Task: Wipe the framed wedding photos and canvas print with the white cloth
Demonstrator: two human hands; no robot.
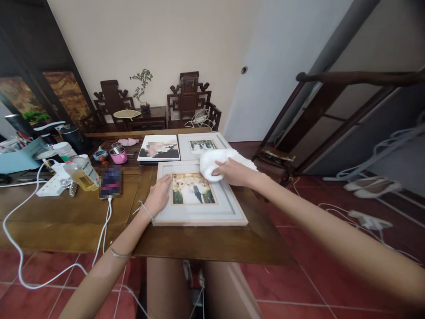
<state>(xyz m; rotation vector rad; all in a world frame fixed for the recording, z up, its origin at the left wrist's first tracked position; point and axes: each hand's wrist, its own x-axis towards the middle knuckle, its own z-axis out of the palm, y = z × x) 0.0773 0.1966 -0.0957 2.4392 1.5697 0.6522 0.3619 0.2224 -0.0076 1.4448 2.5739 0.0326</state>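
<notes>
A framed wedding photo [194,188] with a wide pale mat and light wooden frame lies flat near the table's front edge. My left hand [160,195] rests on the left side of this frame, fingers stretched out and nothing held. In my right hand [232,172] is a bunched white cloth [212,161], which sits over the upper right part of the frame. The cloth hides that part of the mat. Behind lie a second framed photo [186,144] and, to its left, a white-edged photo album or panel [159,148].
On the wooden table [133,226] to the left are a charging phone [110,181], a bottle of yellow liquid [83,174], a white power strip [51,186] and a pink cup [118,155]. A wooden chair [288,150] stands right of the table. White cables hang over the front edge.
</notes>
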